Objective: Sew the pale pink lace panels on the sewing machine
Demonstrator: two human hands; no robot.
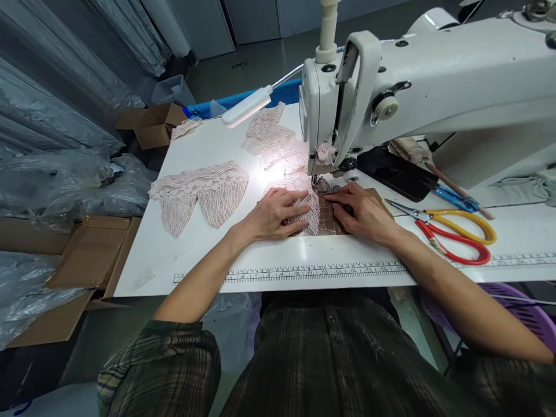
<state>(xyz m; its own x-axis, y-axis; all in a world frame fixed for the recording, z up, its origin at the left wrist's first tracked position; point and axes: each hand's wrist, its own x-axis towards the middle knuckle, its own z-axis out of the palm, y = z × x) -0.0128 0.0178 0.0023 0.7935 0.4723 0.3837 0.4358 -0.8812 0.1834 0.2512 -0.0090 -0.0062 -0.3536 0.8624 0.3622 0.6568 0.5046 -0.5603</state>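
Observation:
My left hand (278, 214) lies flat with fingers spread on a pale pink lace piece (309, 214), which runs under the needle area of a white sewing machine (324, 116). My right hand (362, 211) rests to the right of the presser foot (316, 182). Its fingers are bent, with thumb and index apart, over the brownish machine bed plate (328, 223). No held thing shows in it. More lace (269, 136) trails behind the foot, lit by the lamp. A separate lace collar piece (202, 194) with two pointed lobes lies to the left.
Scissors (447, 229) with red and yellow handles lie right of my right hand. Behind them are a black flat object (391, 174) and a blue-handled tool (456, 197). A white lamp (247, 107) reaches over the table. Cardboard boxes (91, 255) stand at left; a ruler strip (304, 272) lines the front edge.

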